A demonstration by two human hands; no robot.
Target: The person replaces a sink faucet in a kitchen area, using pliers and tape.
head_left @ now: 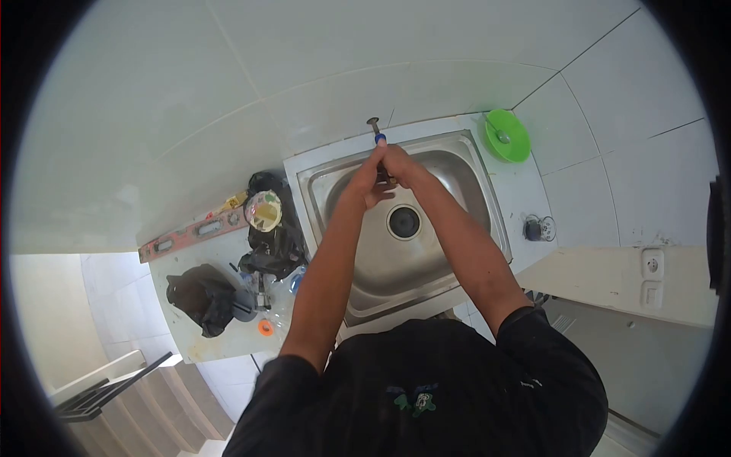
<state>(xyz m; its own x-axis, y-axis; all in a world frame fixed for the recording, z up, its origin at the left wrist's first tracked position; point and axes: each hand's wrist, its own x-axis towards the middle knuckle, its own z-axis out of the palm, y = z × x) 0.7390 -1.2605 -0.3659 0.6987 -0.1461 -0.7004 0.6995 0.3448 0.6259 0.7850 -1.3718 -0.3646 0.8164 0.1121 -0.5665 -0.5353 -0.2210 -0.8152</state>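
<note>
A wall tap [374,123] with a blue part near its top sticks out from the tiled wall over the steel sink [369,263]. Both of my hands are at this tap, close together above the back of the basin. My right hand [399,165] is wrapped round the tap just below the blue part. Beside it on the left, my left hand [370,181] has its thumb up along the tap and its other fingers spread under it; whether it grips anything is hidden. The round drain [404,222] shows below my hands.
A green bowl [508,136] with a spoon stands at the back right, a glass [547,228] nearer on the right. On the left side lie a red level [183,234], a tub [263,212], black bags [202,295] and an orange tape roll [266,327].
</note>
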